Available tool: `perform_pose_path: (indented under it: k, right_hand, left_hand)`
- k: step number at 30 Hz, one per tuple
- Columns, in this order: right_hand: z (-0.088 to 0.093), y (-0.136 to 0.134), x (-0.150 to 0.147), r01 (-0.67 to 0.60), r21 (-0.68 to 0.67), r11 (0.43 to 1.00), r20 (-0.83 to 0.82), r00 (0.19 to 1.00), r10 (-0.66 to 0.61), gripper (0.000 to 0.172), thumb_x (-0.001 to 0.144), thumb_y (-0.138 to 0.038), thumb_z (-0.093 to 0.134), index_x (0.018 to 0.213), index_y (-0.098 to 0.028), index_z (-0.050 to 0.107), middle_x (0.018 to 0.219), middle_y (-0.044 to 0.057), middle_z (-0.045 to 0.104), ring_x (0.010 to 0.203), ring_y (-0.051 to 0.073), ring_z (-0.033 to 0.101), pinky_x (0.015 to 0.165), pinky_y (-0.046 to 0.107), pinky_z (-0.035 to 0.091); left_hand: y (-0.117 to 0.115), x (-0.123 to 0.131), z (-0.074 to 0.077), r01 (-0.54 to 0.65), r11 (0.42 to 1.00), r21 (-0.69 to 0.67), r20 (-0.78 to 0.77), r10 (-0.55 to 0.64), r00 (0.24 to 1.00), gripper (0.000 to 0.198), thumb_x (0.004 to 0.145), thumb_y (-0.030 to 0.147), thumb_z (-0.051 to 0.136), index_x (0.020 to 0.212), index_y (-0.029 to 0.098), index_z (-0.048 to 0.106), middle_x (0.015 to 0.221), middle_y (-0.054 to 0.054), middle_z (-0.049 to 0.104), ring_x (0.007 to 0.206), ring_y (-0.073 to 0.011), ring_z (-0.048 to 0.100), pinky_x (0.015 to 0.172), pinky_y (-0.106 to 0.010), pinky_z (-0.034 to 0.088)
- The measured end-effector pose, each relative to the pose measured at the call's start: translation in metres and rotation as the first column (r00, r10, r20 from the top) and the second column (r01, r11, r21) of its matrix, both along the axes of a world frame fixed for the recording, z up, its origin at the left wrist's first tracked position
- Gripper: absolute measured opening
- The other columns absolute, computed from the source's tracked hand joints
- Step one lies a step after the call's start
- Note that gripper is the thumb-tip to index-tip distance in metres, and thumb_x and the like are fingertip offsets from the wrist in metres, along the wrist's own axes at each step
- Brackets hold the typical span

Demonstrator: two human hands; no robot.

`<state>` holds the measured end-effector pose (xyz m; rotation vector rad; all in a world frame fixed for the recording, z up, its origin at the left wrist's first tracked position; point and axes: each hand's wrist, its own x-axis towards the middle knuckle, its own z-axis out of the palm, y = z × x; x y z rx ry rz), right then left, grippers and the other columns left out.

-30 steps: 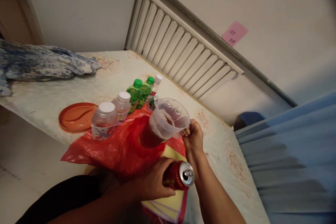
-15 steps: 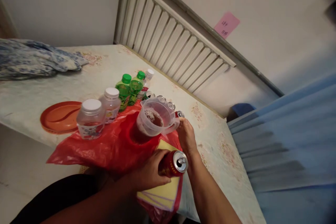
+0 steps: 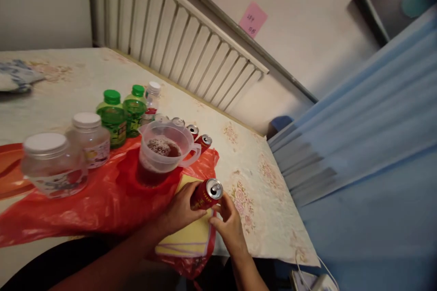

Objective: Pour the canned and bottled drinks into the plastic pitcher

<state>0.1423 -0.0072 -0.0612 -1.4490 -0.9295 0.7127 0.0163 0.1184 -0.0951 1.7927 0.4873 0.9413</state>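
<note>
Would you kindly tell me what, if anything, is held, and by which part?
The left hand holds a red can around its side; whether the right hand touches it cannot be told.

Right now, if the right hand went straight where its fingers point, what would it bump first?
Probably the red can in the left hand. The right hand curves close beside it, though whether they touch is hard to tell.

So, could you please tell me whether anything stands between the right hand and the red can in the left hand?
Nothing visible does: the right hand is open beside the red can; whether they touch is unclear. The left hand grips the can's other side; the yellow cloth lies below.
</note>
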Motion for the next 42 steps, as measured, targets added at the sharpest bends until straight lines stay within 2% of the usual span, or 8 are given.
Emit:
perform_pose_path:
  k: [7,11,14,19,24,29,36,42]
  right_hand:
    - [0.007,0.015,-0.005,0.106,-0.007,0.994,0.106,0.989,-0.105,0.071,0.056,-0.017,0.084,0.121,-0.024,0.059,0.125,0.005,0.065,0.120,0.030,0.057,0.106,0.041,0.044]
    - [0.011,0.018,-0.007,0.165,-0.055,0.985,0.187,0.970,-0.152,0.058,0.054,-0.013,0.079,0.110,-0.023,0.064,0.104,0.002,0.072,0.100,0.028,0.066,0.092,0.038,0.054]
    - [0.008,0.016,-0.001,0.224,-0.047,0.973,0.227,0.951,-0.208,0.057,0.054,-0.012,0.075,0.110,-0.020,0.064,0.104,0.004,0.073,0.098,0.026,0.067,0.089,0.035,0.054]
    - [0.001,0.015,0.037,0.341,-0.003,0.940,0.247,0.911,-0.329,0.051,0.057,-0.022,0.079,0.106,-0.017,0.065,0.099,0.005,0.073,0.092,0.024,0.067,0.085,0.034,0.054]
    - [-0.003,0.034,0.089,0.411,0.011,0.911,0.226,0.887,-0.403,0.054,0.057,-0.027,0.079,0.108,-0.017,0.063,0.095,0.005,0.073,0.083,0.022,0.067,0.076,0.032,0.054]
    - [-0.020,0.064,0.126,0.503,-0.009,0.864,0.289,0.829,-0.479,0.052,0.056,-0.030,0.078,0.104,-0.015,0.064,0.093,0.006,0.072,0.078,0.021,0.066,0.070,0.030,0.053]
    - [-0.039,0.103,0.148,0.513,-0.012,0.858,0.312,0.817,-0.485,0.053,0.053,-0.029,0.077,0.102,-0.015,0.065,0.091,0.006,0.072,0.075,0.021,0.064,0.068,0.030,0.051]
    - [-0.055,0.115,0.158,0.509,-0.005,0.861,0.318,0.817,-0.481,0.051,0.056,-0.032,0.074,0.103,-0.014,0.063,0.089,0.005,0.070,0.073,0.019,0.063,0.068,0.030,0.051]
  left_hand:
    - [-0.001,0.014,-0.008,0.058,0.996,0.073,-0.005,-0.058,0.998,0.060,0.065,0.013,0.071,0.120,0.022,0.051,0.118,-0.008,0.064,0.110,-0.0271,0.060,0.097,-0.041,0.049]
    - [0.000,0.018,-0.009,0.087,0.990,0.114,-0.014,-0.086,0.996,0.059,0.067,0.016,0.070,0.123,0.021,0.051,0.119,-0.009,0.063,0.111,-0.0270,0.060,0.098,-0.042,0.048]
    - [0.001,0.023,-0.012,0.114,0.989,0.098,-0.019,-0.112,0.993,0.062,0.067,0.019,0.072,0.126,0.021,0.051,0.123,-0.010,0.062,0.114,-0.0282,0.058,0.101,-0.044,0.047]
    - [0.005,0.031,-0.020,0.075,0.997,0.036,-0.067,-0.072,0.995,0.074,0.063,0.017,0.072,0.133,0.022,0.047,0.134,-0.012,0.057,0.125,-0.0309,0.051,0.108,-0.050,0.040]
    - [0.010,0.028,-0.024,0.019,0.999,-0.037,-0.103,-0.023,0.994,0.049,0.072,0.017,0.062,0.121,0.020,0.055,0.123,-0.011,0.063,0.114,-0.0270,0.059,0.101,-0.048,0.047]
    - [0.013,0.024,-0.031,0.040,0.998,-0.052,-0.143,-0.047,0.989,0.034,0.078,0.020,0.056,0.112,0.018,0.059,0.113,-0.011,0.066,0.103,-0.0242,0.063,0.093,-0.044,0.051]
    - [0.016,0.026,-0.034,0.051,0.993,-0.107,-0.143,-0.066,0.987,0.034,0.077,0.020,0.054,0.110,0.018,0.059,0.109,-0.010,0.068,0.100,-0.0225,0.065,0.089,-0.039,0.053]
    - [0.017,0.026,-0.032,0.059,0.990,-0.126,-0.149,-0.077,0.986,0.036,0.078,0.020,0.053,0.113,0.018,0.057,0.108,-0.011,0.069,0.098,-0.0219,0.066,0.088,-0.039,0.053]
